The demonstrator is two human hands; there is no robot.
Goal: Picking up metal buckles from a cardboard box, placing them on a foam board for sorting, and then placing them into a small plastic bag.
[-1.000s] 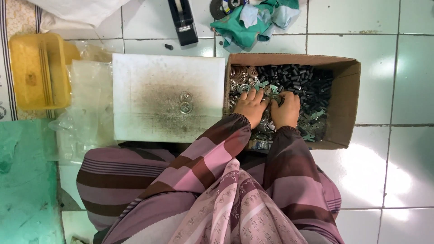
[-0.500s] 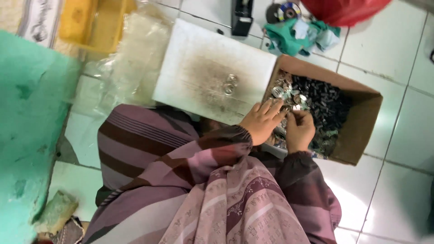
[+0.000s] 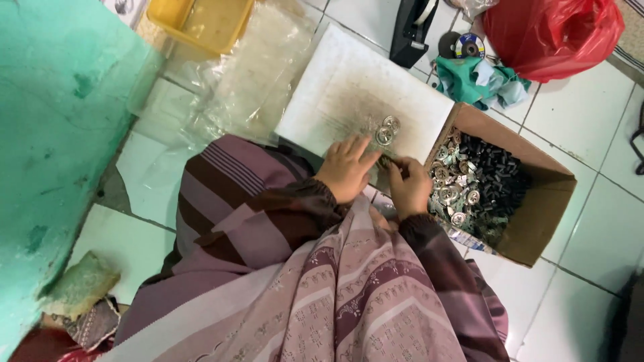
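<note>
My left hand lies with its fingers stretched out on the near edge of a white board, just below a few round metal parts that rest on the board. My right hand is beside it at the board's corner, its fingertips pinched together against the left fingertips on a small metal piece. Right of both hands stands an open cardboard box filled with several silver round parts and small black pieces. Striped purple sleeves and a patterned cloth cover my arms and lap.
A red plastic bag, a black tape dispenser, a small disc and crumpled teal cloth lie beyond the box. A yellow tray and clear plastic sheets lie left of the board. A green surface fills the left side.
Both hands have come out of the cardboard box and moved left to the near corner of the white board. The camera view has tilted and swung left.
</note>
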